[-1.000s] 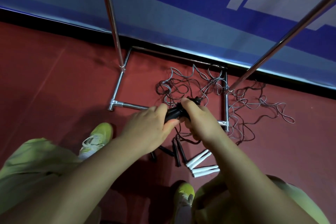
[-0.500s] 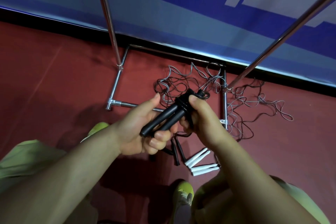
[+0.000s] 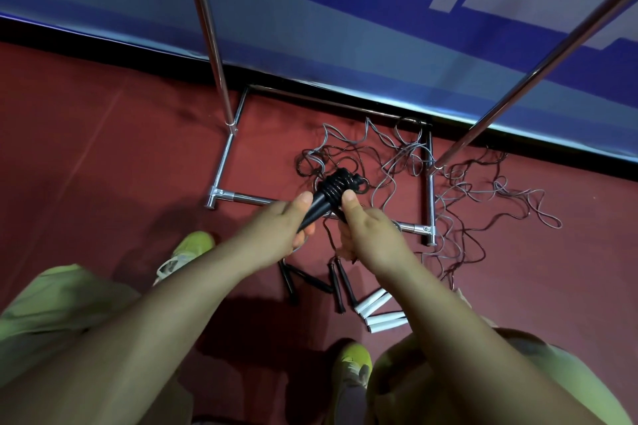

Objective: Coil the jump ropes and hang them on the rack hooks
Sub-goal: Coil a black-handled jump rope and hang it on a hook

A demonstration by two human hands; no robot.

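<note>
My left hand (image 3: 279, 235) grips a pair of black jump rope handles (image 3: 319, 205), held together and pointing up toward the rack. Black cord is wound in tight turns round the handles' upper end (image 3: 340, 183). My right hand (image 3: 366, 235) pinches the cord just below that winding; a strand hangs down from it. A tangle of black and grey ropes (image 3: 431, 176) lies on the red floor across the rack's chrome base frame (image 3: 222, 162). More black handles (image 3: 340, 286) and white handles (image 3: 374, 304) lie on the floor under my hands.
Two chrome uprights (image 3: 207, 31) (image 3: 538, 59) of the rack rise from the base, in front of a blue and white wall banner (image 3: 345, 10). My yellow-green shoes (image 3: 191, 245) (image 3: 355, 362) and knees are at the bottom. No hooks are in view.
The handles came up off the floor, held together in my left hand. Several turns of black cord now sit round their upper end, where half a second ago there were few.
</note>
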